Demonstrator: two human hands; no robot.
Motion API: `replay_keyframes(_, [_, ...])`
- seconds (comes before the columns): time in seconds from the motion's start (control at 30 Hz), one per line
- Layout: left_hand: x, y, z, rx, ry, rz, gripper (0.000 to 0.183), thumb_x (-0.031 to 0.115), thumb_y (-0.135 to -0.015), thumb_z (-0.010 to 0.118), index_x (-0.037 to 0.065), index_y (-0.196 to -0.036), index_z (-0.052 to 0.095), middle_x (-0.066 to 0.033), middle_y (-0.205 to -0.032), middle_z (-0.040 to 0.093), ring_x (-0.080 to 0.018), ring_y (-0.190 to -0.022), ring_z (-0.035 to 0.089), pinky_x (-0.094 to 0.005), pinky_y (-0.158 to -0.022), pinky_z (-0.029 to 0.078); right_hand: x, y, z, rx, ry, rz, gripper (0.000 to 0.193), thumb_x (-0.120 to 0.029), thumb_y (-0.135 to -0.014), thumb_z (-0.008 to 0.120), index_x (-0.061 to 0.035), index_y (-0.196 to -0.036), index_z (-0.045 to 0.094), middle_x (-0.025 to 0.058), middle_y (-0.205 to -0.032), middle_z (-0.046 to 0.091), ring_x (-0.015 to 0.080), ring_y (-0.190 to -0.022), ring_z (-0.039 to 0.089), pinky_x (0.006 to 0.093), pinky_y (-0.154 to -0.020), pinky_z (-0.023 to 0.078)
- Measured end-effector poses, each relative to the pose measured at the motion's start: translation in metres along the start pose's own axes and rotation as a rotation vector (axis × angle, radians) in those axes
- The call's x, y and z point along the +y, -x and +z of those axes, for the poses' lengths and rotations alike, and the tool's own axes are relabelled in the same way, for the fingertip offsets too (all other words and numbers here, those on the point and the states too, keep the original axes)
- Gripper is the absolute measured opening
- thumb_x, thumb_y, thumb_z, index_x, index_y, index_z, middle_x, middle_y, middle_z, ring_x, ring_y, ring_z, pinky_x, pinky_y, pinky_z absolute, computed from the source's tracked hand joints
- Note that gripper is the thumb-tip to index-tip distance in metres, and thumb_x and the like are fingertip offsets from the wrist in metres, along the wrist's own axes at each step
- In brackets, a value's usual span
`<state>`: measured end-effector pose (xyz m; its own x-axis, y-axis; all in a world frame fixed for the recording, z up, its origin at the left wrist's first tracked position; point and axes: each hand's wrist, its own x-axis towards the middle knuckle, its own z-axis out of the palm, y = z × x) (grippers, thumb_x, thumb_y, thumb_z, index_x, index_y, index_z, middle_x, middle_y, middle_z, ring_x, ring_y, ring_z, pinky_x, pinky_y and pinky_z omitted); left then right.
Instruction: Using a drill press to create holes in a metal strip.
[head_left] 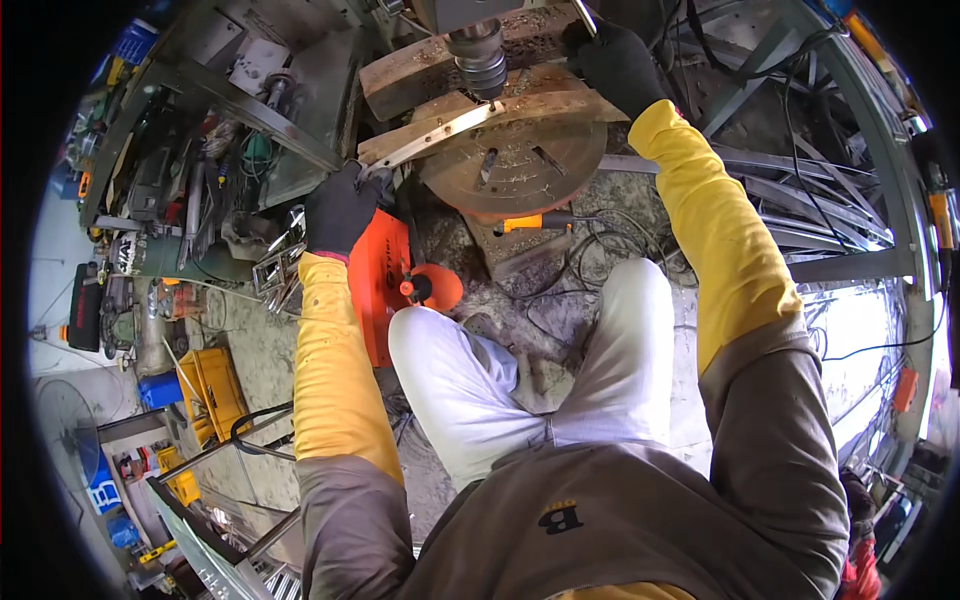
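Observation:
A drill press chuck (478,62) with a bit hangs over a pale, narrow metal strip (430,138) that has a row of holes. The bit's tip meets or nearly meets the strip near its far end. Under the strip lies a wooden board (565,103), resting over the round slotted drill table (520,172). My left hand (343,212), in a dark glove, closes on the strip's near left end. Up at the right, my right hand (618,70), also dark-gloved, is wrapped round a metal lever (585,16) of the press; its fingers are partly hidden.
Behind the strip sits a thick wooden block (405,82) with shavings. An orange machine (378,270) stands by my left knee. A yellow-and-black tool (535,222) and loose cables (610,245) lie below the table. Tools crowd a left shelf (190,190); metal bars (820,205) are stacked right.

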<state>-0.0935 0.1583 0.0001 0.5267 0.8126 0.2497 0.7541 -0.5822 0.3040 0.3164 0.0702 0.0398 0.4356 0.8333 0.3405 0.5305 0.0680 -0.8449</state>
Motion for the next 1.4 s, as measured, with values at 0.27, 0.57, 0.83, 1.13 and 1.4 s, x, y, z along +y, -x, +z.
replay_keyframes(0.27, [-0.004,0.004,0.003,0.069,-0.043,0.020,0.039,0.046,-0.096,0.071,0.008,-0.105,0.071,-0.0197,-0.089,0.074,-0.0411,-0.086,0.071,-0.0489,-0.075,0.054,0.004,-0.004,0.007,0.133,0.229,-0.209,0.022,-0.023,-0.091,0.067,-0.0105,-0.106,0.077,0.0170,-0.081,0.073,0.0311,-0.073,0.073,0.0382,-0.070,0.056])
replay_keyframes(0.57, [-0.006,0.005,-0.001,-0.039,-0.136,-0.063,0.046,0.049,-0.099,0.065,0.006,-0.116,0.070,-0.0241,-0.099,0.073,-0.0455,-0.094,0.070,-0.0514,-0.080,0.054,-0.006,0.003,0.020,0.280,0.253,-0.174,0.028,-0.032,-0.095,0.067,-0.0088,-0.109,0.075,0.0196,-0.082,0.072,0.0400,-0.081,0.073,0.0432,-0.072,0.057])
replay_keyframes(0.83, [-0.008,0.005,0.004,0.038,-0.061,-0.008,0.045,0.052,-0.096,0.068,0.009,-0.104,0.070,-0.0200,-0.090,0.074,-0.0432,-0.087,0.071,-0.0513,-0.074,0.054,0.004,-0.003,0.021,0.300,0.388,-0.138,0.035,-0.039,-0.096,0.067,-0.0083,-0.109,0.076,0.0208,-0.093,0.075,0.0407,-0.090,0.073,0.0482,-0.082,0.058])
replay_keyframes(1.13, [-0.009,0.001,-0.001,-0.046,-0.115,-0.071,0.051,0.060,-0.096,0.064,0.010,-0.107,0.070,-0.0206,-0.094,0.074,-0.0432,-0.093,0.071,-0.0521,-0.079,0.054,-0.006,0.002,0.006,0.137,0.282,-0.189,0.037,-0.039,-0.100,0.060,-0.0093,-0.120,0.071,0.0235,-0.099,0.074,0.0453,-0.095,0.070,0.0532,-0.085,0.055])
replay_keyframes(1.4, [-0.005,0.011,-0.009,-0.083,-0.112,-0.109,0.061,0.065,-0.092,0.064,0.010,-0.114,0.076,-0.0221,-0.098,0.075,-0.0411,-0.097,0.072,-0.0504,-0.085,0.056,-0.044,0.021,-0.024,0.054,0.312,-0.181,0.043,-0.038,-0.104,0.054,-0.0072,-0.132,0.063,0.0255,-0.099,0.074,0.0436,-0.096,0.072,0.0515,-0.086,0.055])
